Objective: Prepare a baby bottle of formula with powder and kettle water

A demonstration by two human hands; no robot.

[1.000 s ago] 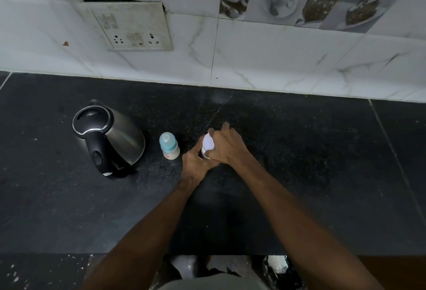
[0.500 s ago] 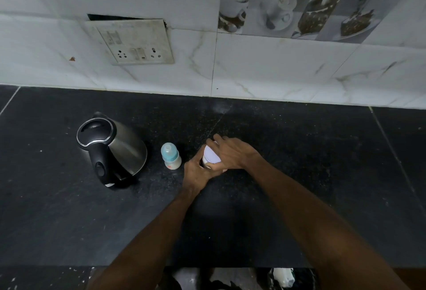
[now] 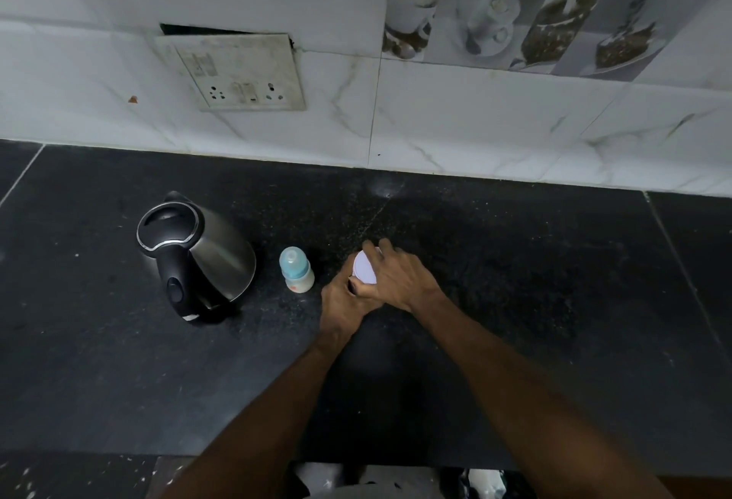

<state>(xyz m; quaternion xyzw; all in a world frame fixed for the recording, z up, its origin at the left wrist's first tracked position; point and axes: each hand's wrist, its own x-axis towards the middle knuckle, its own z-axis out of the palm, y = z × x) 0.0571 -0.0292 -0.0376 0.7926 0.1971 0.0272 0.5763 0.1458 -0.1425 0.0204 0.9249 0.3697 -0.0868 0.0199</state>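
Note:
A small container with a white lid (image 3: pixel 364 269) stands on the black countertop (image 3: pixel 515 300); most of its body is hidden by my hands. My left hand (image 3: pixel 344 302) wraps its lower body from the near side. My right hand (image 3: pixel 400 276) grips over the lid from the right. A small baby bottle (image 3: pixel 296 269) with a light blue cap stands upright just left of my hands. Further left sits a steel kettle (image 3: pixel 198 256) with a black lid and handle.
A white tiled wall (image 3: pixel 475 122) runs along the back of the counter, with a worn socket plate (image 3: pixel 237 74) above the kettle. The counter's front edge lies near the bottom of the view.
My right hand has turned on the lid, its fingers sweeping leftward over the top, while my left hand keeps its hold. The camera has tilted, shifting the scene lower in view.

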